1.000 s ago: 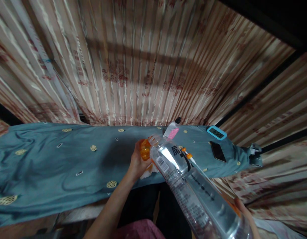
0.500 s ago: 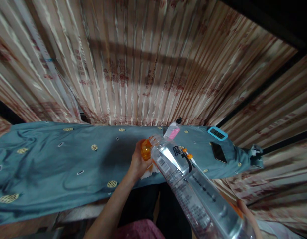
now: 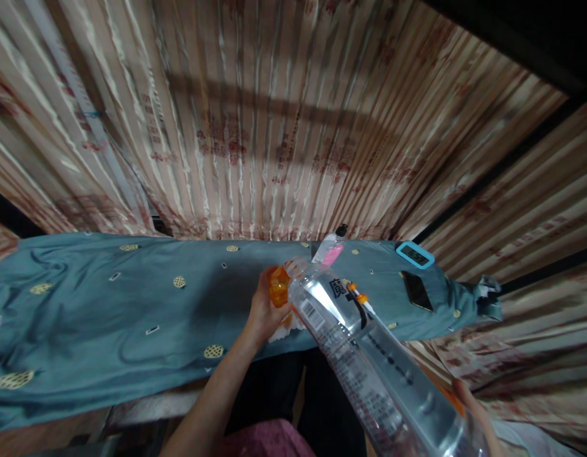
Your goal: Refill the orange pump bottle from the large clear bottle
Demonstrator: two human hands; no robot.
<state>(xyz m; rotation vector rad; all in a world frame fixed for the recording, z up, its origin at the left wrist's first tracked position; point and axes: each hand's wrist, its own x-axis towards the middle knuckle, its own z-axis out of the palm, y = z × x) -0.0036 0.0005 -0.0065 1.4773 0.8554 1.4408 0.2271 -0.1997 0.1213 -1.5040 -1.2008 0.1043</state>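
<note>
My left hand (image 3: pixel 264 311) is closed around a small translucent orange cup (image 3: pixel 278 285) with a faceted wall. A large clear plastic bottle (image 3: pixel 364 362) with dark printing and a barcode slants across the front, its mouth right at the cup's rim. My right hand (image 3: pixel 476 412) grips the bottle's lower end, with most of its fingers hidden behind it. Under my left hand lies a partly covered white and orange packet (image 3: pixel 287 327). Beside the bottle shows a white stick-like thing with an orange end (image 3: pixel 360 295), whose kind I cannot make out.
A teal patterned cloth (image 3: pixel 145 298) covers the narrow table. Behind the big bottle lies a small clear bottle (image 3: pixel 330 247) with a black cap and pink label. To the right are a blue-framed digital clock (image 3: pixel 415 254) and a dark phone (image 3: pixel 417 291). Pleated curtains (image 3: pixel 274 127) hang close behind.
The view has shifted very slightly. Both hands, the cup and the tilted bottle keep practically the same positions.
</note>
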